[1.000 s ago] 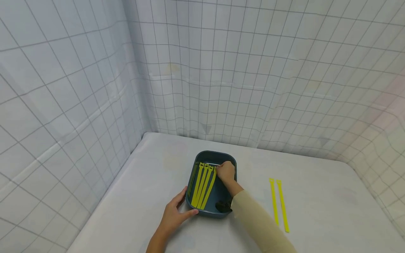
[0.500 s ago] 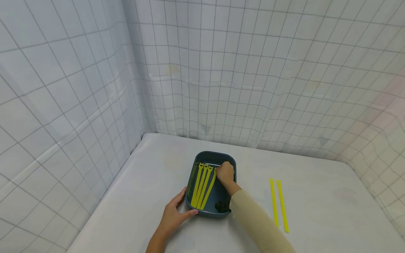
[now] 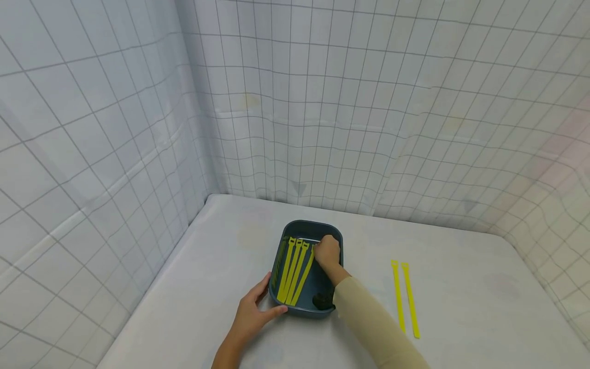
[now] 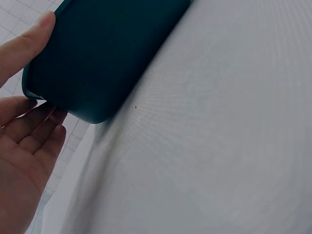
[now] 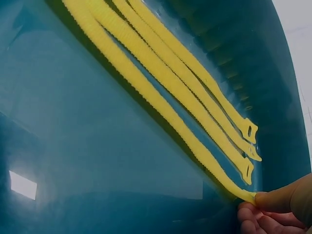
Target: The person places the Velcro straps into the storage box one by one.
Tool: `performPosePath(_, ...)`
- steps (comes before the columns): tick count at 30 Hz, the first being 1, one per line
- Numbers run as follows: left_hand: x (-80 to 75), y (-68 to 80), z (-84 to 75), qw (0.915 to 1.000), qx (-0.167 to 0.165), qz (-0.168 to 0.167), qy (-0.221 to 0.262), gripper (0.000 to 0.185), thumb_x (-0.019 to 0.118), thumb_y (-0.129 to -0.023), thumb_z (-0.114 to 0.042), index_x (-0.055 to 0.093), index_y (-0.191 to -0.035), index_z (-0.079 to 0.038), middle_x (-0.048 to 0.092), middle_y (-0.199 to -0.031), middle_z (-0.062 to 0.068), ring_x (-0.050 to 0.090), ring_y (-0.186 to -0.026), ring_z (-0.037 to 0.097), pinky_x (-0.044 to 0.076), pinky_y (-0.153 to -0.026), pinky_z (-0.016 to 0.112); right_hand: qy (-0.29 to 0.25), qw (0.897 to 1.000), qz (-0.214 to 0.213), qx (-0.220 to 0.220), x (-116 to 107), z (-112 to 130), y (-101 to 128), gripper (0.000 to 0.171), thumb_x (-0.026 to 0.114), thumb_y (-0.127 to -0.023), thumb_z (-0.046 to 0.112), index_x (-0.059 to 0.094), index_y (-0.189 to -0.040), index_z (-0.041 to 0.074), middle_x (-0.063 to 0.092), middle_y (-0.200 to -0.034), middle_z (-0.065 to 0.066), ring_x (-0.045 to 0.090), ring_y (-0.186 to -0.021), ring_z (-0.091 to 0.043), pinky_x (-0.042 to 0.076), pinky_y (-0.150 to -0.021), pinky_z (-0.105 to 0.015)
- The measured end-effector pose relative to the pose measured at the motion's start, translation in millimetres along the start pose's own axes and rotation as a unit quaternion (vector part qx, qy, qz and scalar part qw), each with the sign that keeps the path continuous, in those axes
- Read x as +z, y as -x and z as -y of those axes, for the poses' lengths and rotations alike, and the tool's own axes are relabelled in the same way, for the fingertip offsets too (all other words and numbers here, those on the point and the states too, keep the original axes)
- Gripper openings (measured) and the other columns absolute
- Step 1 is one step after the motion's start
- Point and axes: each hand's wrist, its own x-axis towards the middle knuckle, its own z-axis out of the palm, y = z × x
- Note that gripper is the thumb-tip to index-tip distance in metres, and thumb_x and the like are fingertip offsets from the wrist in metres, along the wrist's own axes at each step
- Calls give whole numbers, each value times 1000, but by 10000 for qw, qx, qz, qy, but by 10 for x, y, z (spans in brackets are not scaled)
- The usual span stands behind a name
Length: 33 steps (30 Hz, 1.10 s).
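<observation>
A dark teal tray (image 3: 333, 230) sits on the white bench (image 3: 461, 307), a little toward seven o'clock from the bench's middle in the head view. The left hand (image 3: 251, 313) grips the tray's near left corner, at about seven o'clock on the tray: the left wrist view shows the thumb lying along the top of the rim and the fingers (image 4: 34, 129) curled in under the rounded outer wall. The right hand (image 3: 328, 252) reaches into the tray from five o'clock, the cream sleeve (image 3: 369, 328) crossing the near rim, and its fingertips (image 5: 265, 214) pinch the far end of one yellow strap (image 5: 161, 105), the rightmost of the set. The other yellow straps in the tray (image 5: 195, 73) lie flat on the floor of the tray just beside it, roughly parallel, running from twelve o'clock toward seven o'clock, with their slotted heads at the far end near the pinching fingers. A small dark object (image 3: 322, 301) rests in the tray's near right corner; what it is cannot be told. Two more yellow straps (image 3: 404, 300) lie side by side on the bench at three o'clock from the tray, well apart from it. White cloth with a grey grid (image 3: 369, 102) hangs behind and to both sides of the bench.
</observation>
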Motion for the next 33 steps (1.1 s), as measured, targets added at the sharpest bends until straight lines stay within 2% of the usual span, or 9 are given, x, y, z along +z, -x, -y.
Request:
performPosePath(13, -10, -6, 22, 10000, -12, 13, -49, 90, 83, -66, -31, 38, -140, -5, 38, -141, 10, 37, -128, 25, 34, -103, 36, 177, 9993, -196, -255, 6, 23, 0, 52, 60, -83, -1, 27, -45, 14, 23, -41, 5, 30, -34, -9, 27, -31, -18)
performPosePath(15, -8, -4, 25, 10000, -12, 21, -37, 90, 82, -66, -31, 38, -140, -5, 38, -141, 10, 37, -128, 25, 34, -103, 36, 168, 9990, -208, -353, -1, 30, 3, 51, 61, -83, 0, 29, -44, 12, 25, -41, 4, 30, -33, -10, 26, -31, -18)
performPosePath(17, -4, 0, 27, 10000, -13, 34, -20, 90, 83, -66, -30, 38, -140, -5, 38, -141, 9, 37, -128, 24, 34, -103, 35, 109, 9988, -169, -444, -16, 41, 9, 46, 63, -82, 1, 39, -43, 8, 32, -41, 3, 33, -34, -10, 28, -32, -19)
performPosePath(20, 10, 5, 33, 10000, 4, 55, -13, 90, 83, -66, -31, 38, -140, -5, 38, -141, 9, 37, -128, 24, 34, -103, 34, -35, 9982, -125, -593, -78, 75, 35, 27, 66, -82, 3, 61, -55, 1, 53, -51, -2, 47, -42, -12, 41, -37, -22)
performPosePath(23, 19, 7, 38, 10000, 49, 55, 1, 90, 83, -66, -31, 37, -140, -5, 38, -141, 9, 37, -128, 24, 34, -103, 34, -273, 9965, -75, -786, -172, 116, 67, 10, 68, -81, 5, 71, -76, -3, 65, -69, -10, 59, -57, -18, 53, -50, -29)
performPosePath(26, 18, 10, 43, 10000, 64, 28, 3, 90, 83, -66, -30, 38, -140, -5, 38, -141, 9, 37, -128, 24, 34, -103, 35, -465, 9934, 14, -1044, -265, 134, 84, 10, 68, -81, 5, 71, -82, -5, 67, -76, -13, 62, -64, -22, 55, -56, -34)
performPosePath(30, 10, 8, 46, 10000, 61, 26, 22, 90, 83, -66, -29, 38, -140, -5, 37, -142, 8, 36, -129, 24, 34, -103, 35, -584, 9907, 31, -1226, -371, 119, 92, 9, 69, -81, 5, 71, -80, -4, 66, -73, -11, 61, -62, -22, 54, -55, -33)
performPosePath(33, 6, 3, 43, 10000, 41, 23, 34, 90, 83, -66, -29, 38, -140, -6, 37, -142, 8, 35, -129, 24, 33, -104, 34, -678, 9908, 23, -1173, -442, 91, 97, 9, 68, -81, 5, 71, -80, -4, 65, -71, -10, 60, -62, -21, 53, -53, -32)
